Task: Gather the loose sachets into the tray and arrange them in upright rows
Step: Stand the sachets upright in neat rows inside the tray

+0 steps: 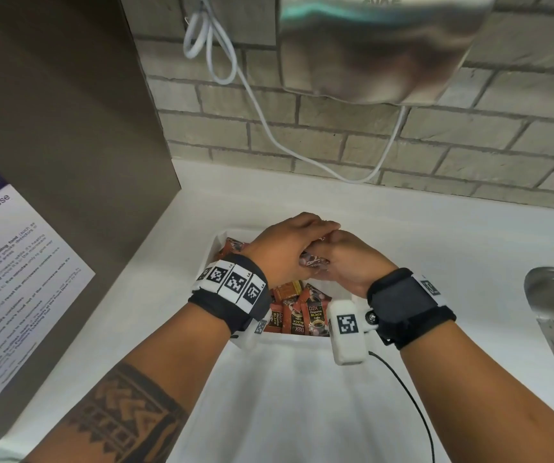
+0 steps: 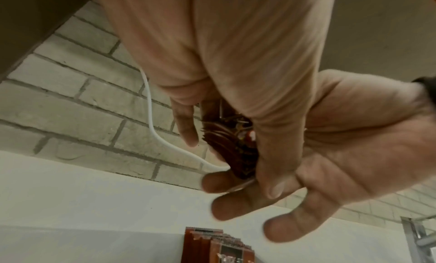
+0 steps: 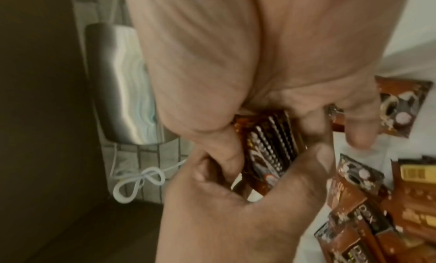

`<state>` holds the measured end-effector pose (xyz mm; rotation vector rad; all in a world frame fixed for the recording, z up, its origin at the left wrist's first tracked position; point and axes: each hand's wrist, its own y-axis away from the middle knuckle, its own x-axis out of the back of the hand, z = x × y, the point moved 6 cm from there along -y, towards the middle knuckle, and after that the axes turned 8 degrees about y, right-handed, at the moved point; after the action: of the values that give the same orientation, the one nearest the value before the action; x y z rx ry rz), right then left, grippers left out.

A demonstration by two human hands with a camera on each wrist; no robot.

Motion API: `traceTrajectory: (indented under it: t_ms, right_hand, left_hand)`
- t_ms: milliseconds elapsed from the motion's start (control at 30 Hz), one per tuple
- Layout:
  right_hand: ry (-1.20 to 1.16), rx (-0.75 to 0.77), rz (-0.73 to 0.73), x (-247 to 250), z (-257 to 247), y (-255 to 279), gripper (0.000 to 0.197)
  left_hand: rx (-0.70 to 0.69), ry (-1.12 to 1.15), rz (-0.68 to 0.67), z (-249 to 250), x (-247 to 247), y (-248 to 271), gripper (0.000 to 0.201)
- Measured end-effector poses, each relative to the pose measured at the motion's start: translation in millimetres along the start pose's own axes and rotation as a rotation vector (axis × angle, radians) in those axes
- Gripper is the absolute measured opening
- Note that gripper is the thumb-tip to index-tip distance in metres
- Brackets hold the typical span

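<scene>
Above the white tray (image 1: pixel 217 243), left hand (image 1: pixel 282 252) and right hand (image 1: pixel 345 259) clasp one stack of sachets (image 3: pixel 269 151), fingers curled around it.

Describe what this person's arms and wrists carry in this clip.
Both forearms are bare, with no sleeves. The left forearm bears a dark geometric tattoo band. Each wrist wears a black strap: the left wrist strap carries white square-code tags, and the right wrist strap holds a white camera pod with a thin black cable.

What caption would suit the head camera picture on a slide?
Both hands, left and right, grip a bundle of coffee sachets above a white tray holding more.
</scene>
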<state>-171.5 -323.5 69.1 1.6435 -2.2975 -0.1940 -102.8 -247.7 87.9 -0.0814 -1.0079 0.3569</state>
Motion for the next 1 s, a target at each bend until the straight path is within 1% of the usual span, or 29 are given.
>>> traceTrajectory:
  t_ms: [67, 100, 133, 200, 233, 267, 333, 367, 400, 433, 467, 500, 533, 567, 600, 667, 733, 767, 833, 867, 900, 967, 1000]
  right_hand:
    - [0.149, 0.042, 0.040, 5.2, -0.7, 0.2, 0.017]
    - [0.185, 0.061, 0.068, 8.3, -1.2, 1.1, 0.018]
    - [0.182, 0.073, 0.094, 11.6, -1.2, 1.5, 0.020]
    - [0.094, 0.079, 0.111, 16.6, 0.1, 3.1, 0.019]
    - [0.045, 0.078, 0.107, 18.2, 0.1, 4.5, 0.020]
    - [0.011, 0.074, 0.101, 19.6, 0.4, 5.1, 0.021]
    - [-0.045, 0.067, 0.083, 20.2, 0.4, 6.2, 0.025]
    - [-0.084, 0.068, 0.063, 18.2, -0.3, 7.1, 0.028]
    - [-0.125, 0.068, 0.041, 15.6, 0.6, 6.7, 0.031]
    - [-0.161, 0.070, 0.030, 13.4, 1.4, 6.2, 0.034]
    - [-0.180, 0.070, 0.052, 11.4, 2.8, 5.7, 0.036]
    - [-0.173, 0.072, 0.099, 11.1, 3.3, 5.5, 0.035]
    - [-0.137, 0.082, 0.155, 11.1, 2.7, 6.1, 0.034]
    - [-0.083, 0.100, 0.203, 10.6, 0.8, 7.2, 0.033]
    - [-0.029, 0.124, 0.232, 10.3, -0.9, 7.8, 0.032]
    - [0.065, 0.150, 0.269, 11.6, -6.8, 11.5, 0.032]
    - [0.150, 0.163, 0.309, 20.0, -12.7, 15.7, 0.043]
    - [0.238, 0.180, 0.342, 26.7, -17.4, 18.1, 0.046]
    - [0.382, 0.269, 0.421, 38.5, -31.9, 22.9, 0.041]
    - [0.418, 0.309, 0.427, 41.7, -39.0, 23.8, 0.035]
    - [0.428, 0.332, 0.389, 41.8, -44.6, 22.6, 0.029]
    - [0.436, 0.344, 0.262, 35.7, -51.1, 17.9, 0.019]
    - [0.451, 0.342, 0.228, 33.9, -52.3, 15.6, 0.016]
  left_hand:
    - [0.030, -0.013, -0.004, -6.4, 1.6, 0.3, 0.079]
    - [0.041, -0.004, 0.002, -8.2, 3.0, 0.7, 0.081]
    - [0.048, 0.018, 0.007, -9.5, 4.4, 0.6, 0.087]
    - [0.093, 0.161, 0.029, -11.5, 9.0, 0.6, 0.112]
    - [0.140, 0.299, 0.067, -14.5, 12.2, 0.5, 0.124]
    - [0.198, 0.465, 0.134, -18.6, 15.7, 0.7, 0.133]
    - [0.353, 0.846, 0.262, -31.2, 15.5, 2.3, 0.138]
    - [0.432, 1.063, 0.274, -35.0, 10.4, 3.6, 0.138]
    - [0.489, 1.273, 0.238, -36.6, 2.2, 4.6, 0.135]
    - [0.510, 1.446, 0.162, -33.7, -6.4, 4.9, 0.126]
    - [0.500, 1.557, 0.086, -27.1, -11.9, 4.9, 0.109]
    - [0.481, 1.601, 0.041, -18.9, -13.5, 5.0, 0.086]
    - [0.463, 1.610, 0.038, -13.5, -14.1, 4.6, 0.064]
    - [0.449, 1.617, 0.056, -10.3, -14.3, 4.4, 0.051]
    - [0.442, 1.627, 0.079, -9.1, -15.1, 5.0, 0.043]
    - [0.432, 1.612, 0.120, -10.3, -14.6, 7.7, 0.035]
    - [0.410, 1.559, 0.147, -14.9, -12.2, 10.1, 0.034]
    - [0.405, 1.534, 0.159, -17.3, -11.0, 11.5, 0.034]
    - [0.405, 1.472, 0.177, -19.4, -7.5, 13.8, 0.035]
    - [0.401, 1.429, 0.179, -19.2, -6.3, 14.1, 0.035]
    - [0.389, 1.384, 0.176, -18.2, -5.9, 13.7, 0.033]
    - [0.373, 1.324, 0.169, -15.8, -6.0, 11.5, 0.028]
    - [0.367, 1.308, 0.162, -14.8, -6.4, 10.6, 0.030]
